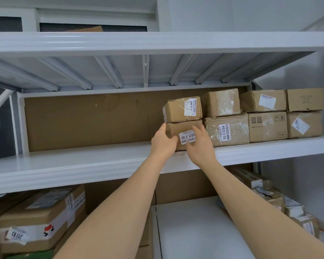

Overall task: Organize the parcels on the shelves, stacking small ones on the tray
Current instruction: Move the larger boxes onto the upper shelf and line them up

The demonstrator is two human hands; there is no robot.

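Observation:
A small brown cardboard parcel (181, 128) with a white label reading 80-2-3205 sits on the white middle shelf (82, 161). My left hand (164, 141) grips its left front corner and my right hand (198, 143) grips its right front side, partly covering the label. A second small parcel (182, 109) is stacked directly on top of it. To the right, more brown parcels stand in two layers, among them one labelled 55-3-3304 (226, 129). A white tray-like surface (195, 230) lies below, between my forearms.
A brown cardboard sheet (86, 118) lines the back of the middle shelf. On the lower shelf, a large taped box (39, 219) stands at the left and several labelled parcels (266, 193) lean at the right. The upper shelf (157, 42) overhangs closely.

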